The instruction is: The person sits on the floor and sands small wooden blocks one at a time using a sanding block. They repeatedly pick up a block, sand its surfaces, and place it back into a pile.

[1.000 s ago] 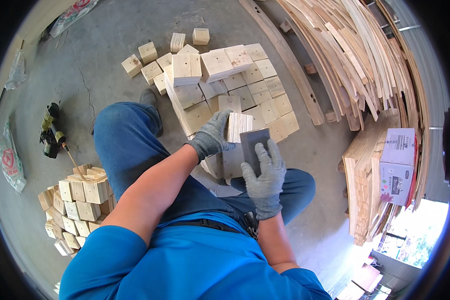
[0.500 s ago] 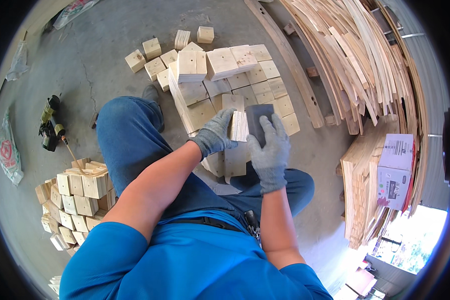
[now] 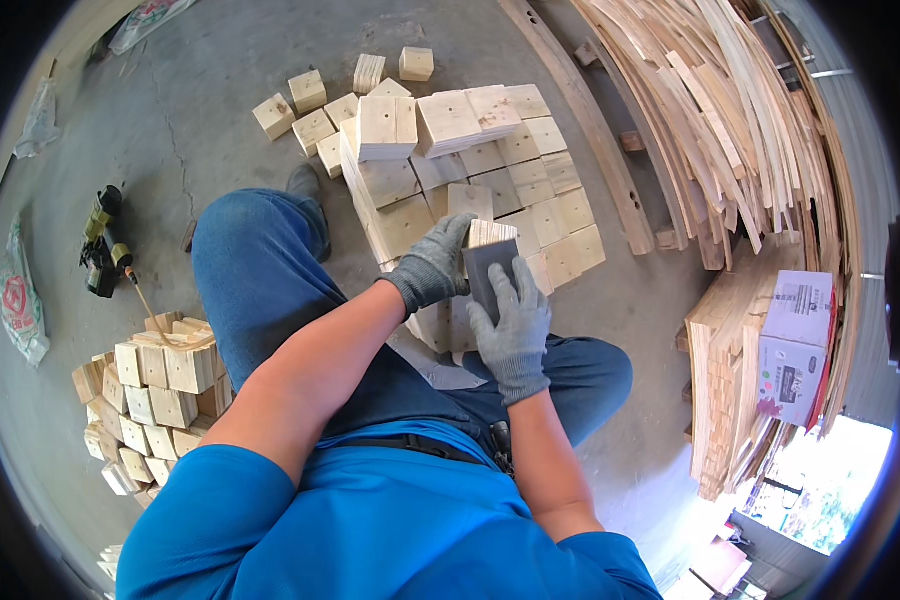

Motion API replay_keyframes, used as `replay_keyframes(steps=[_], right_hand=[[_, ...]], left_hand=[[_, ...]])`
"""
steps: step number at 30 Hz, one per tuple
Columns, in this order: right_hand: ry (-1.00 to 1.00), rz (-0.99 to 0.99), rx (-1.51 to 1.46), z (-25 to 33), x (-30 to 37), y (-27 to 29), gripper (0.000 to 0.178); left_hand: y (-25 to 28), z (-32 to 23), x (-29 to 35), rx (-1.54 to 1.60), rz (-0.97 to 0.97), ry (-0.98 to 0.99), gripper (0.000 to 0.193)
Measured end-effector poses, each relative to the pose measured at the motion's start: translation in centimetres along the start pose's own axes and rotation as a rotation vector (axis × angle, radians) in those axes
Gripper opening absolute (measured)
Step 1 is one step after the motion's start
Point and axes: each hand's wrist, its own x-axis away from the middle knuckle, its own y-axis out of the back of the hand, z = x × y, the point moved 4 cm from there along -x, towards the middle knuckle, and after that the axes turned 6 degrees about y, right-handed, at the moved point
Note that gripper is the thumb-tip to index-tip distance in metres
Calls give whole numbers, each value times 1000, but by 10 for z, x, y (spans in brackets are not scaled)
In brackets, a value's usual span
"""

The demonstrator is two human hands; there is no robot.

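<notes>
My left hand (image 3: 432,265), in a grey knit glove, is closed around a small stack of thin wooden pieces (image 3: 491,232) whose layered edges face up. In my right hand (image 3: 517,335), also gloved, is a dark grey sanding block (image 3: 482,268). Its flat face lies over the near part of the stack's layered edges, with my fingers spread along its top and my thumb at its left side. The block covers most of the stack. Both hands are above the near end of a low platform of square wooden blocks (image 3: 405,222), between my bent legs.
Loose wooden blocks (image 3: 307,91) lie beyond the platform. At left are another block pile (image 3: 166,371) and a black-green tool (image 3: 100,240) with a hose. Long planks (image 3: 685,110), a beam (image 3: 580,120) and a carton (image 3: 794,345) on stacked wood line the right.
My right hand has moved left and slightly down, bringing the sanding block from the stack's right side across its layered edges. My left hand keeps its hold in nearly the same place.
</notes>
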Motion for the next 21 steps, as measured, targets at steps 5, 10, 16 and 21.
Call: replay_keyframes(steps=[5, 10, 16, 21], right_hand=[[39, -16, -14, 1, 27, 1, 71], [31, -37, -23, -3, 1, 2, 69], [-41, -48, 9, -20, -83, -12, 62], [-93, -47, 12, -26, -91, -16, 65]], left_hand=[[-6, 10, -4, -8, -69, -63, 112], [-5, 6, -2, -2, -47, -53, 112], [-7, 15, -4, -47, -102, -124, 113], [-8, 8, -4, -27, -69, -106, 112]])
